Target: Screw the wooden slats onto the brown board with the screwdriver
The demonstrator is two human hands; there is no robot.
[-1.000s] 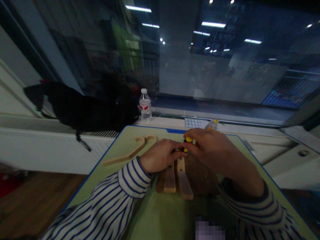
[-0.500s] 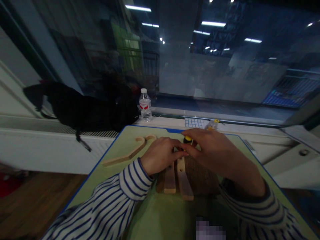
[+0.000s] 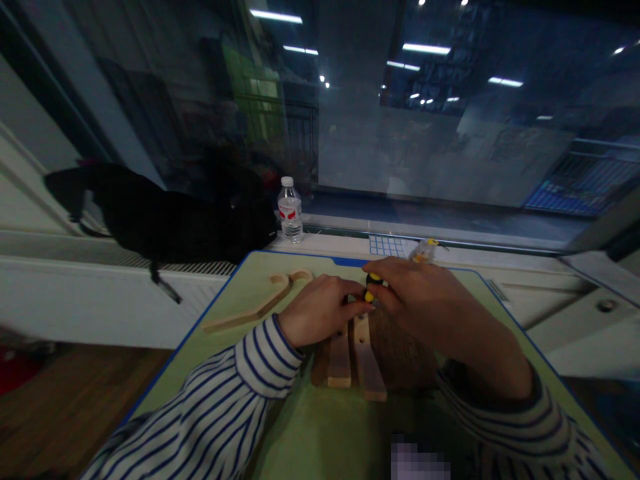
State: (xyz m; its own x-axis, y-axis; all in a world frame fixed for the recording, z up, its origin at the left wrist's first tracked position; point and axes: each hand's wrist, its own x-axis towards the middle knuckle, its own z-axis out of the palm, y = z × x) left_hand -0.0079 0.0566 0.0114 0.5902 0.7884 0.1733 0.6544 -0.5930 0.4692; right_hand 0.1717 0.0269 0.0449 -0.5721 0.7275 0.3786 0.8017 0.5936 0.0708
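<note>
My right hand [image 3: 430, 300] is closed around a short black-and-yellow screwdriver [image 3: 371, 288], its handle showing between thumb and fingers. The tool's tip is hidden. Right at its lower end, my left hand [image 3: 320, 310] pinches with thumb and forefinger; what lies between them is too small to make out. Beneath the hands are two pale wooden strips, a left strip [image 3: 341, 363] and a right strip [image 3: 371, 373] with dark holes. Both rest on a brown wooden board [image 3: 407, 353], and their far ends are covered by my fingers.
A curved wooden piece [image 3: 263, 308] lies on the green table [image 3: 300, 427], left of my hands. Beyond the table edge stand a water bottle [image 3: 290, 212], a black bag [image 3: 175, 220] and a clear bag with yellow parts [image 3: 424, 250] on the windowsill.
My right fingers have shifted slightly on the screwdriver, and more of its yellow lower part shows. My left hand and the wooden strips stay nearly in place.
</note>
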